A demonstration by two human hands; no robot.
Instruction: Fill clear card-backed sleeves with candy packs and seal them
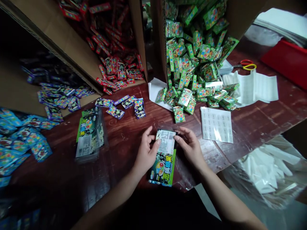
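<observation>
A green printed packet in a clear sleeve lies on the dark red table in front of me. A white barcode label covers its upper part. My left hand pinches the label's left edge with thumb and fingers. The label's right edge is pressed by the fingertips of my right hand. Both hands are closed on the packet.
A stack of similar sleeved packets lies to the left, a label sheet to the right. Tipped cardboard boxes spill green packs, red packs and purple packs; blue packs lie far left. Scissors at back right.
</observation>
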